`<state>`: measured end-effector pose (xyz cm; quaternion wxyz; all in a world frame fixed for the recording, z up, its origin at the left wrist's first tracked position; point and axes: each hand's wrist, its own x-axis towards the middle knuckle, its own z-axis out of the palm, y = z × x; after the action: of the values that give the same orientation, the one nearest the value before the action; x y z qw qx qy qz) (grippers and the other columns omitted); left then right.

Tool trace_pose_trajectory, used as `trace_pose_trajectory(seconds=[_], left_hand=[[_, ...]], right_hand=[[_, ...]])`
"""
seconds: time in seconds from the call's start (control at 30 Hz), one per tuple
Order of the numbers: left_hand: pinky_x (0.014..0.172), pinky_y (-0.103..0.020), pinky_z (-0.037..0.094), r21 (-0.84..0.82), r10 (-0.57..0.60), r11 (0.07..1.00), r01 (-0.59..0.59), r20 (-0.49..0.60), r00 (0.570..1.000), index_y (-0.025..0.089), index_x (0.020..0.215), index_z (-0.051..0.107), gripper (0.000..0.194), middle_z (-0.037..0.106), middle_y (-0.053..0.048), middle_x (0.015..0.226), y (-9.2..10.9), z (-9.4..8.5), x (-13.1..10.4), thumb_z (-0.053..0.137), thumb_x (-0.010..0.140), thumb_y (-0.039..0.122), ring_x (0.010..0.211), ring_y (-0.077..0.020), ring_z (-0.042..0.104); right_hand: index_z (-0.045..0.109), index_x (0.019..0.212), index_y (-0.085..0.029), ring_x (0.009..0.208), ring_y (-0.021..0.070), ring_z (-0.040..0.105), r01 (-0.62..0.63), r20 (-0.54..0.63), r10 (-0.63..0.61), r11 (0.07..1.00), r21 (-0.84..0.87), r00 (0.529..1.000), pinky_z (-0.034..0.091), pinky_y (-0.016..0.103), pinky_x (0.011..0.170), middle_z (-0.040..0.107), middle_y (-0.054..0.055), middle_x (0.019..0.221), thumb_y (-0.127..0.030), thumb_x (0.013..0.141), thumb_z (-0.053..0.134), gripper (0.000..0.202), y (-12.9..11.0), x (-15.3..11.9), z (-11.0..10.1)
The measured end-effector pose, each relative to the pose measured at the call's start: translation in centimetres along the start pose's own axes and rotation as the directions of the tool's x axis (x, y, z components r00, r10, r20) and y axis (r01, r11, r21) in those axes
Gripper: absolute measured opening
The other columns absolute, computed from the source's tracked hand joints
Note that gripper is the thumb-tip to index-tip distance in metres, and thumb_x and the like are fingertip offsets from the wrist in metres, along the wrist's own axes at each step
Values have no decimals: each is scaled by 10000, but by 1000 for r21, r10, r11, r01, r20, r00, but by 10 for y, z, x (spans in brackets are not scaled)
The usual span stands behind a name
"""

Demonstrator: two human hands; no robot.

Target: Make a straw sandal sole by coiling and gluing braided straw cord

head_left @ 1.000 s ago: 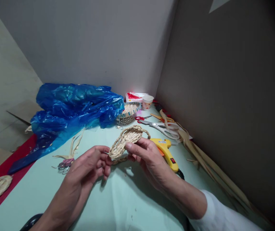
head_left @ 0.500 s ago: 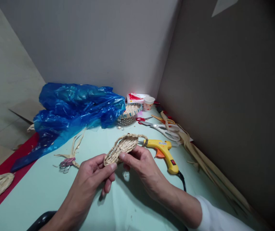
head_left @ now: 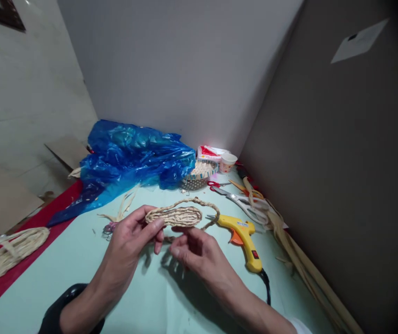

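Note:
An oval coil of twisted straw cord [head_left: 176, 216] is held up above the table, its flat side turned towards me. My left hand [head_left: 132, 234] pinches its left end, thumb in front and fingers behind. A loose length of the same cord [head_left: 202, 202] arches over the coil, bends down at the right and runs behind my right hand [head_left: 199, 250]. That hand is just below the coil, its fingers curled round the cord, which shows again left of the fingertips. The yellow glue gun [head_left: 242, 232] lies right of my right hand, its nozzle near the cord's bend.
White-handled scissors [head_left: 245, 204], red-handled scissors [head_left: 216, 185] and long straw strips [head_left: 303, 250] lie at the right. A round basket [head_left: 197, 181] and paper cup [head_left: 228, 162] stand at the back, beside a blue plastic bag [head_left: 129, 155]. Straw bundle [head_left: 17, 253] at left.
The coil has been turned flatter and more level, and the loose cord loop now stands away from it. My right hand has moved off the coil's face to below it. The view has shifted left.

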<state>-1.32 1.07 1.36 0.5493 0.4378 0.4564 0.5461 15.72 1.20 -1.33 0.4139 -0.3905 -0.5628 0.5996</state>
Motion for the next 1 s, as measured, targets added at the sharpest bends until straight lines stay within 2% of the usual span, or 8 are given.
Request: trace_pose_trajectory(seconds=[0.1,0.2,0.27,0.33,0.43,0.53,0.77,1.0], left_hand=[[612,-211,497,1,35,999,-35,-29,999,189,896,693,203,670,14,694,9,-7,1,781,851,366,602,-113,582],[651,-211,506,0,50,999,-50,-32,998,189,905,700,185,683,6,702,15,-12,1,765,869,359,633,-117,594],[646,-208,507,-3,62,998,-62,-25,998,194,887,700,172,676,11,695,18,-14,0,760,873,355,637,-118,588],[623,-206,506,-17,81,997,-82,-21,996,202,895,698,154,663,19,692,19,-16,0,754,878,344,641,-119,583],[582,-203,498,-48,87,995,-89,-34,996,227,1027,677,168,646,37,674,20,-17,0,732,900,323,631,-119,577],[564,-202,497,-75,81,994,-84,-50,995,236,1134,642,244,636,47,679,20,-16,1,720,911,296,623,-116,581],[568,-232,500,-114,77,991,-77,-7,997,204,1103,674,203,643,25,658,13,-12,0,681,928,306,591,-124,598],[538,-229,497,-151,75,986,-77,-17,997,181,1078,696,228,634,19,622,14,-14,3,707,898,321,578,-129,581]], right_hand=[[747,930,-151,606,162,570,31,-5,-32,981,-193,999,416,285,572,669,40,731,-361,859,738,222,-4,-11,-15],[713,1056,-186,726,177,584,175,-185,-277,884,-434,943,450,312,691,684,74,927,-322,908,713,201,-13,-21,-38],[650,1188,-187,696,171,574,226,-248,-550,653,-723,798,469,312,662,674,91,1006,-343,937,688,298,-19,-22,-54],[599,1266,-156,663,175,590,191,-176,-603,494,-848,778,482,321,619,689,119,1045,-379,962,651,381,-23,-16,-64],[652,1136,-167,634,179,642,206,-57,-484,473,-856,873,495,311,592,740,82,910,-362,1006,555,254,-28,-4,-70],[673,966,-201,698,190,680,223,-31,-467,479,-849,884,517,310,649,737,68,859,-331,1020,493,229,-38,2,-71],[622,1201,-192,720,238,677,159,82,-170,505,-849,982,519,389,697,737,100,946,-454,968,462,385,-52,5,-86],[623,899,-231,716,209,601,105,190,39,718,-688,981,493,311,632,656,48,803,-539,992,461,360,-50,8,-90]])
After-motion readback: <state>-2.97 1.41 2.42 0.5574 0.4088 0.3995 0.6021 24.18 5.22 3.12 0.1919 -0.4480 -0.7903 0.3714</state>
